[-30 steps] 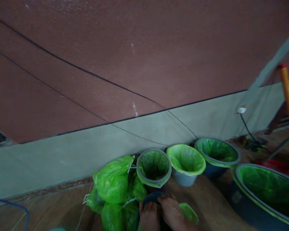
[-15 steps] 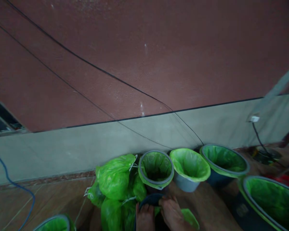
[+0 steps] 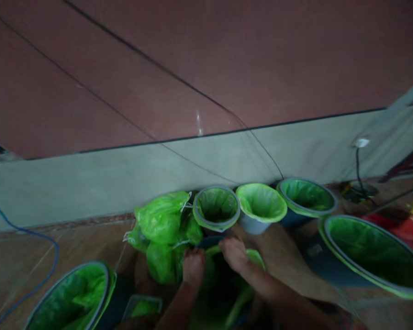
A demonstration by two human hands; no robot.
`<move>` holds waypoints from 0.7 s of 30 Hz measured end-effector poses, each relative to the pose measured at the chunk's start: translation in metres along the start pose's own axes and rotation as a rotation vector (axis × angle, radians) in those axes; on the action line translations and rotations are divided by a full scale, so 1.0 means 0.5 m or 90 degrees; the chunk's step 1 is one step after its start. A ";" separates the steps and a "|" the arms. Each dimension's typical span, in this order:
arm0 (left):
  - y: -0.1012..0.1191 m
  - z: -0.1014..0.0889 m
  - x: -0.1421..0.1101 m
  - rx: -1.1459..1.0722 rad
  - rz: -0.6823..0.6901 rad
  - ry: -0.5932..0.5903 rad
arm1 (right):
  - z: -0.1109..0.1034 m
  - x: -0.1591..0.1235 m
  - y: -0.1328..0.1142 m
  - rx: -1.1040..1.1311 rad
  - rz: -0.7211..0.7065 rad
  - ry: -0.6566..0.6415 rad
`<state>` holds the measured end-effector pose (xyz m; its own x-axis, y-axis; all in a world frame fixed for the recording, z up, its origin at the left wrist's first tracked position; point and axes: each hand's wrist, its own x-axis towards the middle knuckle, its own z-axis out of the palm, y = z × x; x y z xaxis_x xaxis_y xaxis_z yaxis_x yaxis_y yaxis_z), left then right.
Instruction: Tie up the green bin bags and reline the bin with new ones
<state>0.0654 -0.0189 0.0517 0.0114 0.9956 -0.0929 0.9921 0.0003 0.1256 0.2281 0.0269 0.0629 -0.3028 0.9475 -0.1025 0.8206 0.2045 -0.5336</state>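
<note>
A dark blue bin (image 3: 210,241) stands low in the middle of the head view, with a green plastic bag (image 3: 217,293) inside it and partly over its rim. My left hand (image 3: 193,266) is closed at the left side of the rim, on the bag's edge. On the far right side of the rim, my right hand (image 3: 234,253) closes round the same edge. The bag's mouth gapes between my forearms, its inside dark. Motion blurs the fingers somewhat.
Tied green bags (image 3: 163,217) are heaped on the left. Bag-lined bins stand along the wall: a grey-rimmed bin (image 3: 216,227), a light grey bin (image 3: 254,225), a dark bin (image 3: 289,216). More lined bins are at the right (image 3: 325,261) and lower left (image 3: 107,293). A blue hose (image 3: 57,250) crosses the floor.
The view has tilted down, so the bins sit higher and more of my forearms and the bag shows. Both hands remain at the rim; the bag's edge now shows between them.
</note>
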 end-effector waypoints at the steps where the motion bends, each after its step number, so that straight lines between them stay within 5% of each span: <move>1: -0.003 -0.011 0.000 0.010 0.000 -0.010 | -0.012 0.000 0.001 -0.021 0.023 -0.026; 5: -0.013 -0.017 0.010 0.004 -0.036 -0.025 | -0.040 0.014 0.011 -0.183 0.066 -0.112; 10: -0.016 -0.013 0.014 -0.017 -0.054 -0.014 | -0.059 0.012 0.010 -0.215 0.090 -0.123; 16: -0.007 -0.025 0.023 -0.027 0.021 0.006 | -0.045 0.004 -0.014 -0.241 -0.088 -0.078; 21: 0.002 -0.027 0.022 -0.010 0.046 0.021 | -0.035 0.010 -0.029 -0.255 -0.084 -0.126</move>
<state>0.0650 -0.0065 0.0639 0.0783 0.9956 -0.0513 0.9866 -0.0701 0.1471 0.2229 0.0329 0.0848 -0.4727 0.8494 -0.2345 0.8792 0.4364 -0.1913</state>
